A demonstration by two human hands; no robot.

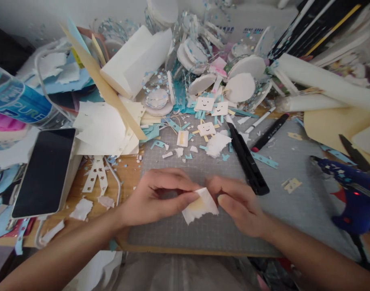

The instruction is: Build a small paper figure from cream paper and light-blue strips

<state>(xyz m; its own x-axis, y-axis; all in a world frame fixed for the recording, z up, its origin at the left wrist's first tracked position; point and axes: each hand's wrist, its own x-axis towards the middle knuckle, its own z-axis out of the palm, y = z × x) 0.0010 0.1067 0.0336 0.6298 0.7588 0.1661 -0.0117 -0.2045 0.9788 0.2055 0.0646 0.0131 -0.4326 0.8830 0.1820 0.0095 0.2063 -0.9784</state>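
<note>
My left hand point(160, 198) pinches a small piece of white paper point(208, 206) between thumb and fingers, above the grey cutting mat point(167, 236). The paper has a ragged lower edge and a yellowish patch. Close to its right side is my right hand point(238, 204), its fingers curled in and slightly blurred; whatever they may hold is hidden. Beyond the hands lie small white paper squares with drawn smiling faces point(207, 129), a little white tag with a yellow strip point(182, 138) and a torn white scrap point(218, 144). A black utility knife point(247, 157) rests beside them.
A blue glue gun point(351, 194) with a lit red light stands at right. A black marker point(270, 132) lies past the knife. On the left are a phone point(44, 171), a water bottle point(24, 101) and paper sheets point(100, 125). White discs point(241, 87) crowd the back.
</note>
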